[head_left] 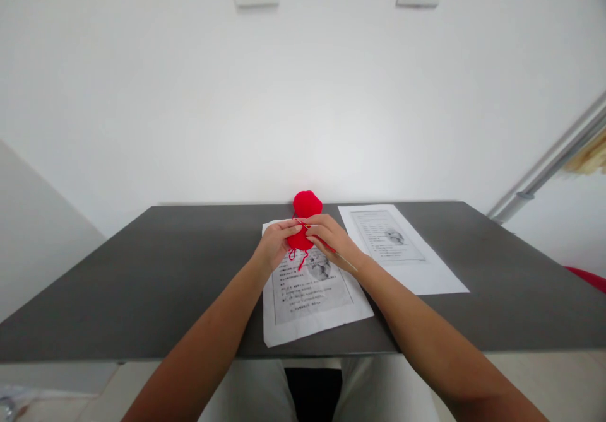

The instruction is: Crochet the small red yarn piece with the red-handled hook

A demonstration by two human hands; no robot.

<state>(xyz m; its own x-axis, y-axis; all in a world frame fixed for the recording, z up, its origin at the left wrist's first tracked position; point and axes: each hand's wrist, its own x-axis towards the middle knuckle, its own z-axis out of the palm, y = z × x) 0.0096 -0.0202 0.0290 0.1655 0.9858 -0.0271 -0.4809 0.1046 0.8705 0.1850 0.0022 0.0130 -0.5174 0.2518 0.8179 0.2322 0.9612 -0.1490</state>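
My left hand (274,242) and my right hand (327,236) meet over the middle of a dark grey table (142,270). Between them they hold a small red crocheted piece (300,240), with short red yarn ends hanging below it. My left hand's fingers are closed on the piece. My right hand pinches a thin crochet hook (344,260), whose shaft runs back along my wrist. A red ball of yarn (307,203) sits just behind the hands, and a strand runs from it to the work.
A printed sheet (307,296) lies under my hands, reaching the near table edge. A second printed sheet (402,245) lies to its right. A white wall stands right behind the table. A metal rail (549,169) slants at the far right.
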